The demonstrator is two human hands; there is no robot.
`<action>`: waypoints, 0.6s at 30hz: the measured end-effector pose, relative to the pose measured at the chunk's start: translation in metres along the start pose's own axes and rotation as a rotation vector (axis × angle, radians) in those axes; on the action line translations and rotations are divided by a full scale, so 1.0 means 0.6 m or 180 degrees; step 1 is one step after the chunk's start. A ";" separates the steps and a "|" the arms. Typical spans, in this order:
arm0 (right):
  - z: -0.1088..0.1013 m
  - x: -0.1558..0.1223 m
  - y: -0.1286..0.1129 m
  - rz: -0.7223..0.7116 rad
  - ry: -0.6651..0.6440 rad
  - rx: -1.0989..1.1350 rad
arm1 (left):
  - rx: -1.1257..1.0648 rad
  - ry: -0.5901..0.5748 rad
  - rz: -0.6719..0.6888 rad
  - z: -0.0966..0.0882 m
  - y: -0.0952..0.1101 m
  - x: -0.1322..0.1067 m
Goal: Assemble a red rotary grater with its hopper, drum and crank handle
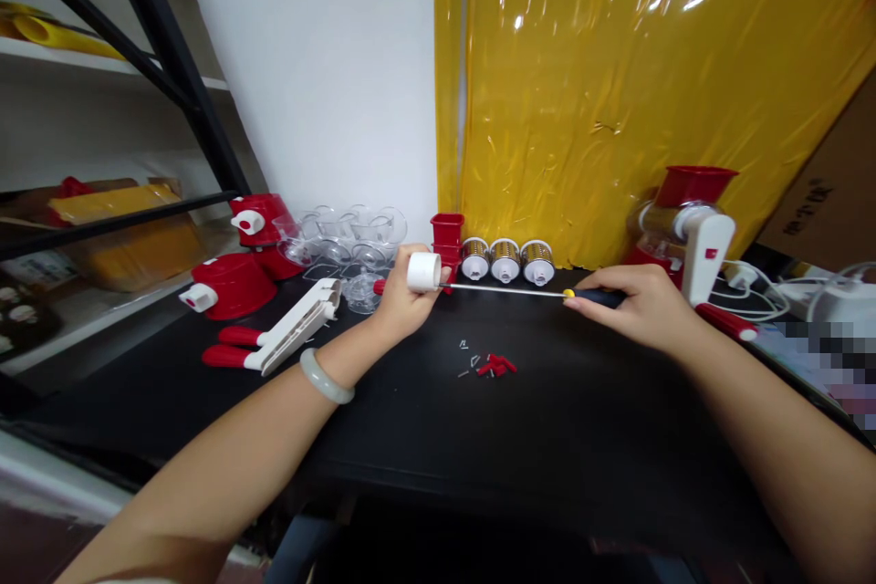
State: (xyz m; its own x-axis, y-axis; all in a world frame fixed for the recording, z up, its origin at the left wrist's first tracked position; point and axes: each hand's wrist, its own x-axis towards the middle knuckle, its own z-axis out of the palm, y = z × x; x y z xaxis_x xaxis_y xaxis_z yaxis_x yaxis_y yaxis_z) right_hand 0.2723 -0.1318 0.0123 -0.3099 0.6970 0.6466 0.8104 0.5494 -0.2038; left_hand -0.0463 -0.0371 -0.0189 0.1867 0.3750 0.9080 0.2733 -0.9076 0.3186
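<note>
My left hand (403, 306) is closed around a white part with a round, cup-like end (423, 272); bits of red show on both sides of the fingers. A screwdriver (506, 290) with a long metal shaft, yellow collar and dark handle lies level in my right hand (633, 303), which is wrapped round the handle. Its tip reaches the part beside my left fingers; the exact contact point is hidden. Below, on the black table (547, 465), are small red pieces (497, 366) and several small screws or pins (472, 360).
White crank arms with red grips (294, 328) and red bases (229, 286) stand left. Behind are clear plastic cups (342, 237), red hoppers (447, 233) and three metal grater drums (505, 261). An assembled rotary grater (684, 228) and white cables (766, 297) are right.
</note>
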 end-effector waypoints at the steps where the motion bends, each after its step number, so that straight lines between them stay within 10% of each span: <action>1: 0.000 0.000 0.000 -0.0003 -0.0001 0.0002 | -0.0007 -0.0008 -0.0035 0.000 -0.001 -0.001; 18: 0.004 -0.001 0.004 0.0011 -0.0055 -0.0028 | -0.0073 -0.0116 -0.0298 0.001 -0.005 -0.005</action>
State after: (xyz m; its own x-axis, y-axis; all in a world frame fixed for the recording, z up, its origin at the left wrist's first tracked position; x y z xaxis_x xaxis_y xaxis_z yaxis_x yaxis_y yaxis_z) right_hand 0.2733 -0.1296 0.0095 -0.3154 0.7068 0.6332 0.8158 0.5428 -0.1995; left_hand -0.0469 -0.0353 -0.0227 0.1957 0.4647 0.8636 0.2696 -0.8721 0.4083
